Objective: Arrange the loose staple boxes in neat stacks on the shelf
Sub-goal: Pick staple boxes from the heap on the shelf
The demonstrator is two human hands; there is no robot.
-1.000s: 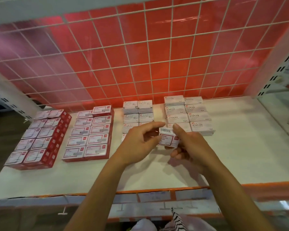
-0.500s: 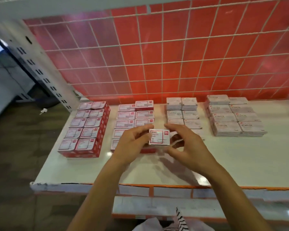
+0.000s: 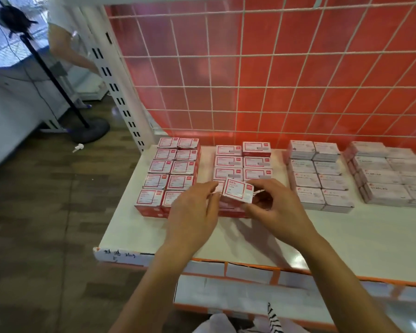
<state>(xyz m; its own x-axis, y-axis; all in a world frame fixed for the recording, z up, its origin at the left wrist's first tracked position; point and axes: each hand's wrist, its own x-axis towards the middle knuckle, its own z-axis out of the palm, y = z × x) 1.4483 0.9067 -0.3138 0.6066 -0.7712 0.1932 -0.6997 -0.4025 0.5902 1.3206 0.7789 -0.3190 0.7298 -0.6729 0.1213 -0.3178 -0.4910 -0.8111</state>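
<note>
Moved: staple box, level earlier, is now tilting over red stacks.
Right hand: pinching the box.
Left hand: lying open beside it.

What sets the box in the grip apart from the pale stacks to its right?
Colour: the held box has a red-framed label; the pale stacks look whitish-pink, without red frames. Pose: the held box is tilted in the grip of the right hand above the red rows; the pale stacks lie flat on the shelf. Both are small rectangular cartons, label up.
</note>
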